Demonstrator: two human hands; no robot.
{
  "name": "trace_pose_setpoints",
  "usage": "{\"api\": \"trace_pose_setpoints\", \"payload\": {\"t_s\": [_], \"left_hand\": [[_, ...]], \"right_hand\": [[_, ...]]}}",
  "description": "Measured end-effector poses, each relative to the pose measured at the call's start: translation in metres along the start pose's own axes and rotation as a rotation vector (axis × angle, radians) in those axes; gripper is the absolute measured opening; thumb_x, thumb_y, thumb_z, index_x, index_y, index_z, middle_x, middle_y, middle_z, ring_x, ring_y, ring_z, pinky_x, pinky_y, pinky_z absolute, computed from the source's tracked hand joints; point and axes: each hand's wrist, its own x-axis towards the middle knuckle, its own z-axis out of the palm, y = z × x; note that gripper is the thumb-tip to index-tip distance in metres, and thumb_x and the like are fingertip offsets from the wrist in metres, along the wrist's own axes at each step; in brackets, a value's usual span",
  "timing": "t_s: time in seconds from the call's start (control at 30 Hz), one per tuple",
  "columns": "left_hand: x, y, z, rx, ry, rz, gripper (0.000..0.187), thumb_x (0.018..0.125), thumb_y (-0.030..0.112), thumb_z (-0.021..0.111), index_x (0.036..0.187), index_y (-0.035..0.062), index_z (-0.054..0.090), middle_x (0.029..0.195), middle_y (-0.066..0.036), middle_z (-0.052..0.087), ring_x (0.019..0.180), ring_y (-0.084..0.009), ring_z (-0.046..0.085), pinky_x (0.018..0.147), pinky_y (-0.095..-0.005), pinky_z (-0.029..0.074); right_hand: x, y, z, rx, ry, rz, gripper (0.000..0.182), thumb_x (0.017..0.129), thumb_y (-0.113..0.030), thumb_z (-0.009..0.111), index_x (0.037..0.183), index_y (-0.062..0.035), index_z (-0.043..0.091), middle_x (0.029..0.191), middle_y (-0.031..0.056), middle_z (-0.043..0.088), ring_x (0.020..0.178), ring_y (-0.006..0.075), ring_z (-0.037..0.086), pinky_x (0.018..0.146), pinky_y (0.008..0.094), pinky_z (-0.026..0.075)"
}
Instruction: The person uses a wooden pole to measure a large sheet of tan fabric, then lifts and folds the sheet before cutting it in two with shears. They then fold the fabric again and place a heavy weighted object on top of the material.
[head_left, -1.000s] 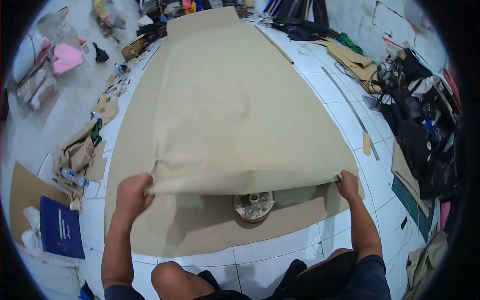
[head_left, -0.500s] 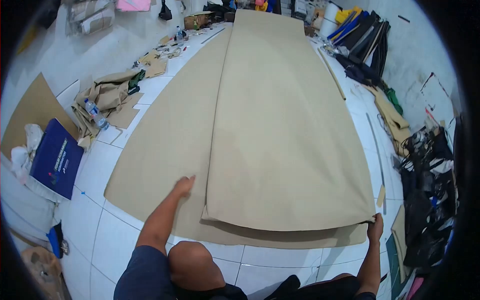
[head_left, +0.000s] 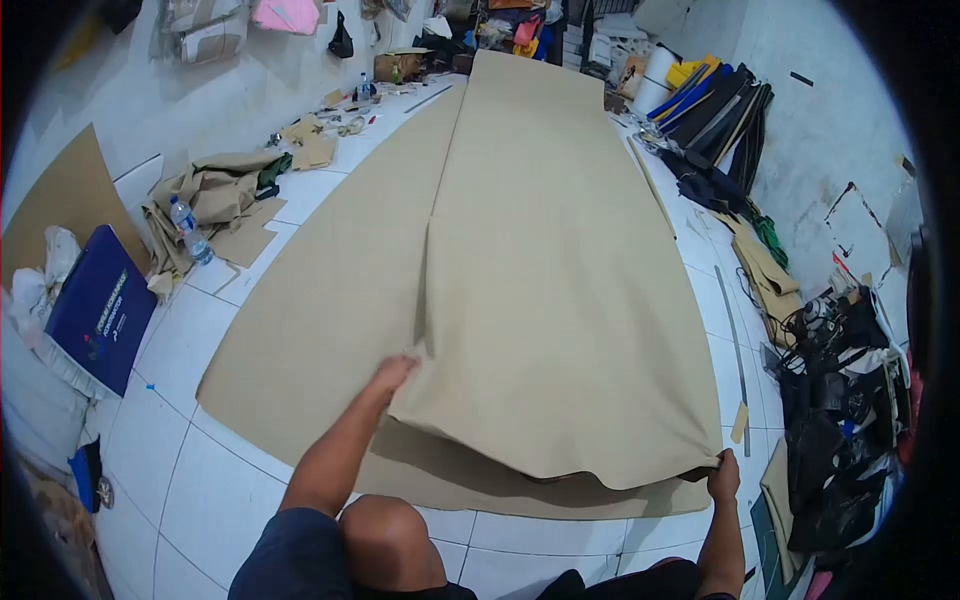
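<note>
A long beige fabric sheet lies over a wider beige layer spread on the tiled floor. My left hand is closed on the upper sheet's left edge near its front corner, and that edge is lifted into a fold. At the front right corner, my right hand pinches the same sheet. Between my hands the front edge sags in a wavy line, raised off the lower layer, with shadow beneath it. The fingertips of both hands are partly hidden.
Along the left stand a blue box-like panel, a water bottle and crumpled beige cloth. Black bags and cables are heaped at the right. Rolled fabrics lean at the back right, near a long metal strip.
My left hand has moved right from above the lower layer and taken hold of the upper sheet's left edge. The sheet's front is now lifted and wavy. My right hand still holds its corner.
</note>
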Motion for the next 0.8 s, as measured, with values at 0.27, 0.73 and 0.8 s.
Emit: {"api": "trace_pose_setpoints", "payload": {"t_s": [0.27,0.73,0.8], "left_hand": [[-0.145,0.188,-0.036,0.336,0.651,0.725,0.024,0.092,0.021,0.059,0.088,-0.0027,0.062,0.06,-0.006,0.054,0.058,-0.0101,0.049,0.057,-0.0276,0.042],[-0.029,-0.064,-0.018,0.542,0.582,-0.392,0.09,0.077,0.064,0.061,0.135,-0.001,0.041,0.137,-0.026,0.04,0.124,-0.0394,0.046,0.095,-0.0501,0.045],[-0.015,-0.031,-0.014,0.038,0.746,-0.467,0.079,0.079,0.053,0.068,0.125,-0.0076,0.048,0.119,-0.023,0.054,0.106,-0.0328,0.057,0.07,-0.0427,0.056]], "right_hand": [[0.004,0.027,0.032,0.01,-0.06,-0.016,0.027,0.073,-0.01,0.068,0.093,-0.0072,0.051,0.087,0.016,0.062,0.088,0.0393,0.06,0.072,0.0457,0.047],[-0.004,0.068,0.025,0.078,0.019,0.132,0.028,0.074,-0.009,0.07,0.086,-0.0034,0.046,0.075,0.0125,0.058,0.067,0.024,0.052,0.066,0.0375,0.046],[-0.008,0.071,0.023,0.034,0.012,0.142,0.028,0.073,-0.01,0.071,0.088,-0.0032,0.048,0.076,0.0137,0.06,0.068,0.0267,0.055,0.067,0.0385,0.046]]}}
